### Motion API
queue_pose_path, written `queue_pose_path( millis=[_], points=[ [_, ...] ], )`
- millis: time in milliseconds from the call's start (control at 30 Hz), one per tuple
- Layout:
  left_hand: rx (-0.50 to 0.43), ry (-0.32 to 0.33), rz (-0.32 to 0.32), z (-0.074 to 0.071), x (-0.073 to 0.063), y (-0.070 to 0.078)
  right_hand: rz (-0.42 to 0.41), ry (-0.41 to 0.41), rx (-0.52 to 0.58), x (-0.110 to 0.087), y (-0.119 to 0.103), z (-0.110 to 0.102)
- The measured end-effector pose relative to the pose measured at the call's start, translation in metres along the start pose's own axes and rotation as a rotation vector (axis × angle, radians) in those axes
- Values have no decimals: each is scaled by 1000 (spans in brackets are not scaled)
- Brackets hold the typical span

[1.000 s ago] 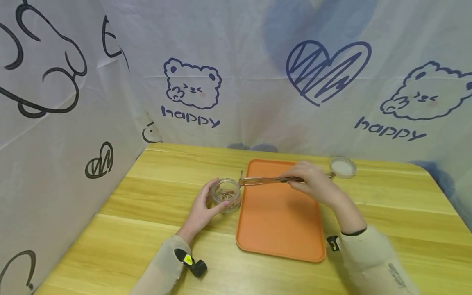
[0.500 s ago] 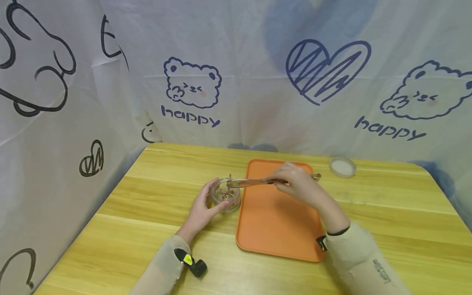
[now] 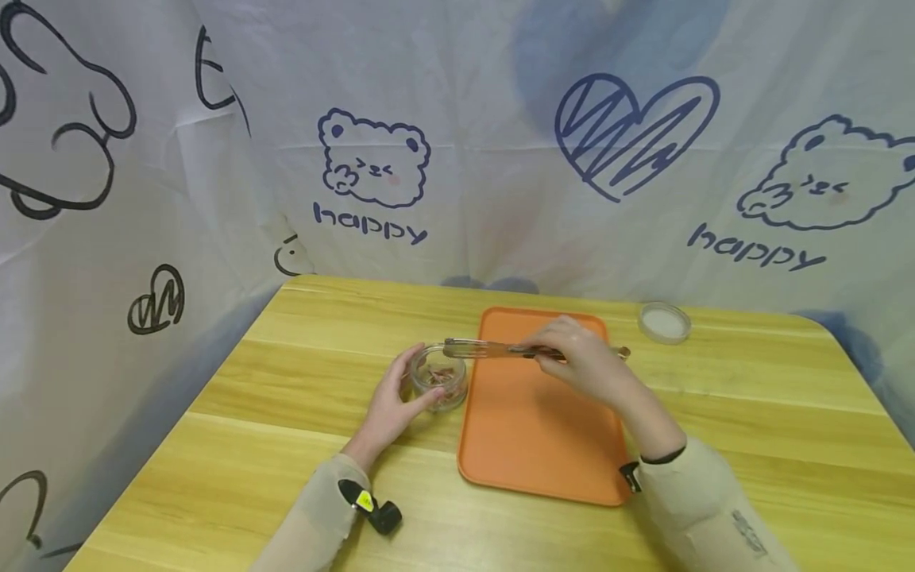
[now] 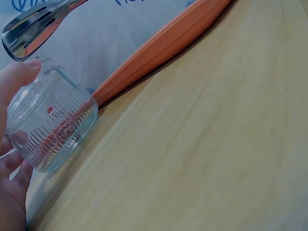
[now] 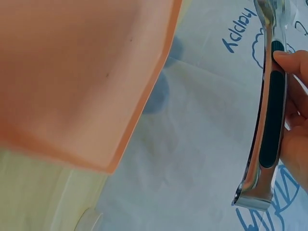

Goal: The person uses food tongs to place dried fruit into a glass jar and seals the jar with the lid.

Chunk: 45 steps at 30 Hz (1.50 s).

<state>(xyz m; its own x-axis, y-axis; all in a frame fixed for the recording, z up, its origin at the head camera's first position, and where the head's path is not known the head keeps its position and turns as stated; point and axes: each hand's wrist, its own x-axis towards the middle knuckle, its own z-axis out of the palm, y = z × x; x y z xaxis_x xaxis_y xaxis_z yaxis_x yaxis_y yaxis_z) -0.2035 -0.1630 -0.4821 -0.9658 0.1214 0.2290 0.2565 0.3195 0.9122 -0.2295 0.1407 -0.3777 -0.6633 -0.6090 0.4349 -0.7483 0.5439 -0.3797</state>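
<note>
My left hand (image 3: 389,409) grips a small clear glass jar (image 3: 453,399) standing on the table just left of the orange tray. Its thumb and fingers lie round the jar's sides. Ribbed glass (image 4: 79,126) shows in the left wrist view, with reddish-brown bits inside. My right hand (image 3: 589,361) holds metal tongs (image 3: 488,349) level above the tray, thumb on a dark grip pad (image 5: 273,120). The slotted tips of the tongs (image 4: 33,29) hang over the jar's mouth, and no piece shows between them.
The orange tray (image 3: 539,445) lies on the wooden table (image 3: 236,445) beside the jar, bare on top. A round, clear-rimmed lid (image 3: 665,323) rests at the back right. Printed cloth (image 3: 493,206) hangs behind and to the left of the table.
The tongs have moved left from beside the jar to over its mouth. The small thin piece at their tips no longer shows there. My left hand and the jar have stayed put.
</note>
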Motion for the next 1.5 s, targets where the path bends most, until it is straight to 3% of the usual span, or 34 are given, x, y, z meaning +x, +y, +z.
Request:
queue_pose_path(
  millis=[33, 167, 267, 467, 867, 1167, 1267, 1500],
  points=[
    [0, -3, -4, 0, -1, 6, 13, 10, -4, -2, 1, -1],
    [-2, -4, -1, 0, 1, 5, 92, 32, -5, -9, 3, -6],
    [2, -4, 4, -1, 2, -1, 187, 36, -1, -15, 4, -8],
    [13, -5, -4, -1, 2, 0, 357, 49, -36, -24, 3, -12],
    [-4, -5, -3, 0, 2, 1, 530, 77, -206, -63, 14, -39],
    [9, -12, -24, -1, 1, 1, 691, 13, -276, -94, 28, -52],
    [5, -17, -28, -1, 1, 6, 729, 6, -268, -102, 31, -54],
    [4, -29, -19, -4, -6, 37, 753, -27, -264, -113, 38, -57]
  ],
)
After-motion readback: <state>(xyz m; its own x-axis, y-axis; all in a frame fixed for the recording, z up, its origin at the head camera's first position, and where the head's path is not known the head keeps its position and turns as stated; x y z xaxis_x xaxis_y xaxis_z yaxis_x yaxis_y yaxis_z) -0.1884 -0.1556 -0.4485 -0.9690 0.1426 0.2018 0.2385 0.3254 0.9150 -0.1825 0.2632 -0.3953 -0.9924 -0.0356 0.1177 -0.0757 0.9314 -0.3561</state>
